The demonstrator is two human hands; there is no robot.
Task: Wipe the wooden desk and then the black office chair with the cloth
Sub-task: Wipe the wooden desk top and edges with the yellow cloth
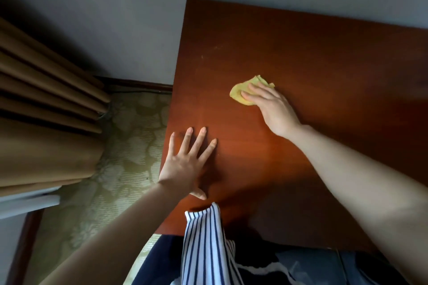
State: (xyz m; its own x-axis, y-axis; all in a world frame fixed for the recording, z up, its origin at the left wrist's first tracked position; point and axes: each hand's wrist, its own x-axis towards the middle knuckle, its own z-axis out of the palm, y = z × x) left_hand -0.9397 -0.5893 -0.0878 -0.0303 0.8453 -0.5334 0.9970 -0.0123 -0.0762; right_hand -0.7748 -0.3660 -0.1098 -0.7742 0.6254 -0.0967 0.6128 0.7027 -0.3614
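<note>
The reddish-brown wooden desk (312,58) fills the right and middle of the view. A small yellow cloth (239,93) lies crumpled on its top, near the middle. My right hand (271,106) presses flat on the cloth with straight fingers and covers its right part. My left hand (187,164) rests flat on the desk near the left edge, fingers spread, holding nothing. No black office chair shows in the frame.
Brown curtains (46,104) hang at the left, over a patterned green carpet (129,150). A grey wall (139,18) runs behind the desk. A blue-and-white striped garment (206,245) hangs over the desk's near edge.
</note>
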